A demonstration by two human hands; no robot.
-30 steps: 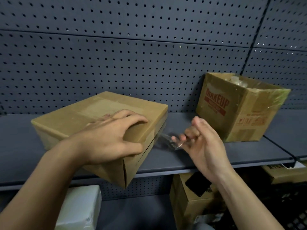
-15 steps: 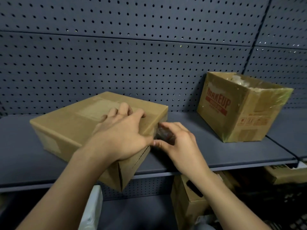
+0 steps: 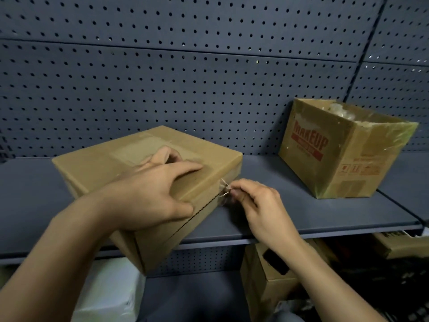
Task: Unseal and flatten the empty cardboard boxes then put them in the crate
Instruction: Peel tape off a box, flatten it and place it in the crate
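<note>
Box (image 3: 97, 168) on grey shelf (image 3: 278, 210), pegboard (image 3: 162, 89) behind; left fingers (image 3: 185, 169) flat atop, right fingers (image 3: 242, 187) pinching tape (image 3: 224, 185).

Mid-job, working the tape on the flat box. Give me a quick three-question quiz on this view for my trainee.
1. Multiple choice: what does the right hand pinch? A) clear tape at a corner of the sealed box; B) a knife; C) a marker pen.
2. True or false: the left hand presses on top of the sealed box.
3. Fill in: the MAKEUP box stands on the shelf with its top ____.
Key: 1 A; 2 true; 3 open.
</note>
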